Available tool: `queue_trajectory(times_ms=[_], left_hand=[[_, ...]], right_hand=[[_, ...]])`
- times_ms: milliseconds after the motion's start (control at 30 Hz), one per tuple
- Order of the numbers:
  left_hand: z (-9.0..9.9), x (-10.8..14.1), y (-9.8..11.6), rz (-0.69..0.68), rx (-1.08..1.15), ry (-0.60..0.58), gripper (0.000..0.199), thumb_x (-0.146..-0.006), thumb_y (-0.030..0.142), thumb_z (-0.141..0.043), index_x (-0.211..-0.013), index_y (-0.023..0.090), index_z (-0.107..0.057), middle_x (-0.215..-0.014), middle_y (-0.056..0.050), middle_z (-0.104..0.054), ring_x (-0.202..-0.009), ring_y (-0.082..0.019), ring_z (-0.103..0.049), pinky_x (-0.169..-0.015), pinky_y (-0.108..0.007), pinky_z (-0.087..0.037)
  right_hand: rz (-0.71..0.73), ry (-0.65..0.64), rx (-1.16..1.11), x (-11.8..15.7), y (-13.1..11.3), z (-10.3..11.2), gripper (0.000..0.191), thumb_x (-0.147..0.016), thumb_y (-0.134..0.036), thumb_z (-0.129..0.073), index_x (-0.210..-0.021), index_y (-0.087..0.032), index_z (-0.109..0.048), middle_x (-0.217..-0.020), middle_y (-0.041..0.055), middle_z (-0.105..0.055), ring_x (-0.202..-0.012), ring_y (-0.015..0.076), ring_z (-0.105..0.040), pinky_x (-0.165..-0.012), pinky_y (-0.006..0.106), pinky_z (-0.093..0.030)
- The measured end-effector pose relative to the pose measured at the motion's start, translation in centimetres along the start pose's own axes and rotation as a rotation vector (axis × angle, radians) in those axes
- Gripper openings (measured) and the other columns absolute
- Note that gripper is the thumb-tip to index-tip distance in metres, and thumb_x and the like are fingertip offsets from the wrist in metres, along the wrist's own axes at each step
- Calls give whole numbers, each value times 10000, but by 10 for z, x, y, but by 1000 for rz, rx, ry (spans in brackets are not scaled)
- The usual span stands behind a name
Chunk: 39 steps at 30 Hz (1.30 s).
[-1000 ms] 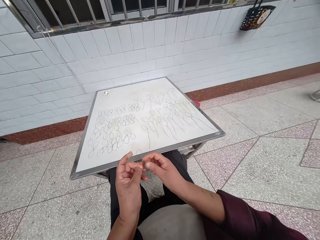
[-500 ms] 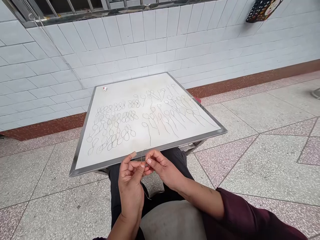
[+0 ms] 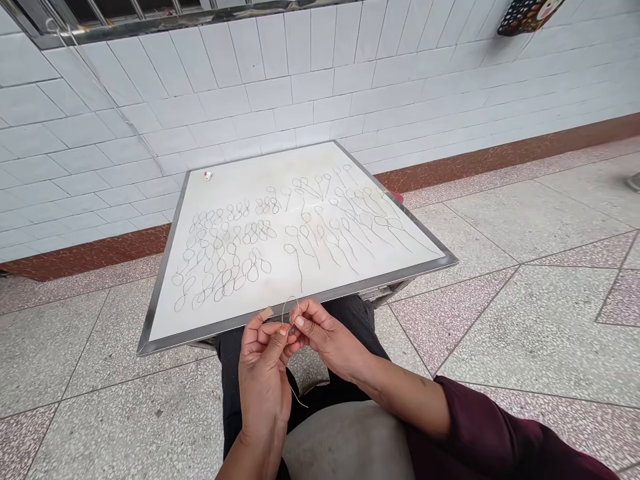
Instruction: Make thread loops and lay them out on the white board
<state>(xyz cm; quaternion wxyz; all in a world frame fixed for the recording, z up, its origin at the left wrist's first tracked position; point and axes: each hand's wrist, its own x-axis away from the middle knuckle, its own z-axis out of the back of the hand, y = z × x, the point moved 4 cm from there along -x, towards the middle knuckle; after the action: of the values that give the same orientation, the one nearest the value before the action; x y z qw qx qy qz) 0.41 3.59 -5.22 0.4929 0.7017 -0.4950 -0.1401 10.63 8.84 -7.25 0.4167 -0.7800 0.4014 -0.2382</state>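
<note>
My left hand (image 3: 265,360) and my right hand (image 3: 323,333) meet just in front of the near edge of a white table (image 3: 230,320). Between them both pinch a thin wire (image 3: 283,313), bent into a small loop at the top, its loose tail hanging below my left fingers. A tan bandage wraps my left index fingertip. On the table lie many bent wire pieces: figure-eight double loops (image 3: 230,283) to the left, and single loops with straight tails (image 3: 300,267) to the right.
A small white and red object (image 3: 208,176) sits in the table's far left corner. Behind the table stands a white tiled wall (image 3: 270,100) with a barred window (image 3: 140,13). A dark patterned bag (image 3: 523,17) hangs at the upper right.
The wire loop between my fingers now shows larger and rounder above them. Both hands stay nearly in place; the view has shifted slightly.
</note>
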Motion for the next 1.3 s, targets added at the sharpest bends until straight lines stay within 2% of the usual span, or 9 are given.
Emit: queue_trajectory(times_ms=[167,367,633,833,967,1300], left_hand=[[-1,1,1,-44,-58,-38,450,-715,245,-850,-1114,204,-648,-766,33,-687,-686,-107,-657,-707,-252,-549],[0,0,0,-51,-86,0,468,-695,254,-863,-1100,203,-634,-773,23,-687,-685,-114,-631,-618,-227,-523],[1,1,-3,6,-42,20,481,-668,237,-875,-1089,200,-646,-775,20,-678,-712,-122,-641,-641,-238,-531],[1,-1,-6,8,-51,-40,468,-724,238,-847,-1135,208,-626,-766,26,-665,-698,-104,-618,-689,-242,-531],[1,-1,-4,-11,-89,-47,473,-719,252,-850,-1130,205,-621,-790,35,-631,-665,-98,-587,-621,-232,-523],[3,-4,2,-68,-242,-45,487,-751,317,-816,-1174,219,-593,-842,18,-598,-718,-133,-591,-508,-214,-498]], right_hand=[[28,-32,63,2,-8,2,297,-870,-441,-731,-941,-209,-561,-790,-36,-589,-721,117,-564,-741,294,-442],[57,-36,78,2,-8,3,243,-843,-336,-768,-930,-209,-580,-849,-30,-575,-788,111,-542,-738,262,-435],[106,17,166,1,-6,6,205,-835,-343,-756,-883,-204,-613,-824,-23,-564,-771,123,-528,-709,272,-439],[62,10,145,1,-4,8,233,-848,-383,-740,-930,-203,-616,-805,-18,-594,-715,128,-572,-702,304,-470],[35,-3,120,1,-3,8,252,-839,-392,-746,-920,-196,-610,-791,-23,-603,-682,118,-571,-685,297,-464],[40,-12,129,3,-13,5,218,-819,-354,-761,-873,-196,-622,-794,-26,-599,-745,123,-572,-733,295,-461]])
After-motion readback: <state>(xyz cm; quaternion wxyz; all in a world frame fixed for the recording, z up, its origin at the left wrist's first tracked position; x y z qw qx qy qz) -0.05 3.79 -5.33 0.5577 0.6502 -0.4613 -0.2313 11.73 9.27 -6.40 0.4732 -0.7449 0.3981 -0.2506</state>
